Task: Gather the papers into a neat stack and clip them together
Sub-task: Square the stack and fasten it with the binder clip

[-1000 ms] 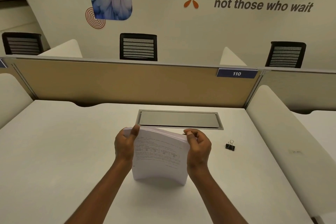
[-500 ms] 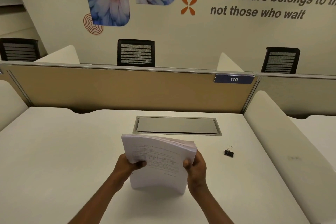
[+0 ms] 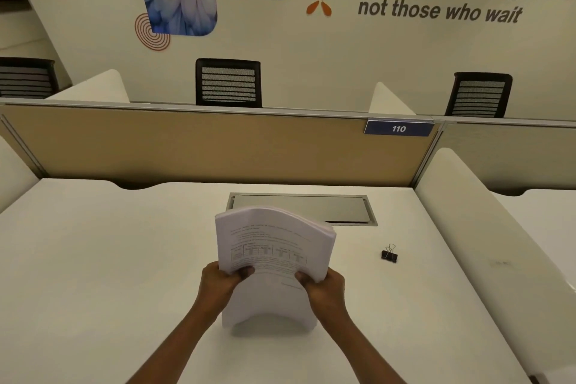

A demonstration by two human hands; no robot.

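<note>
A thick stack of printed white papers (image 3: 274, 246) stands upright on its bottom edge on the white desk (image 3: 93, 259), bowed toward me. My left hand (image 3: 219, 282) grips its left side and my right hand (image 3: 324, 287) grips its right side, both about halfway up, thumbs on the front sheet. A small black binder clip (image 3: 389, 255) lies on the desk to the right of the stack, apart from both hands.
A grey metal cable flap (image 3: 343, 209) is set into the desk behind the stack. A tan partition (image 3: 202, 146) with a "110" tag closes the back. A white divider (image 3: 486, 227) runs along the right side. Black chairs stand beyond.
Both hands slid down from the stack's top corners to its middle sides. The stack stays upright on the desk and its top now bows more.
</note>
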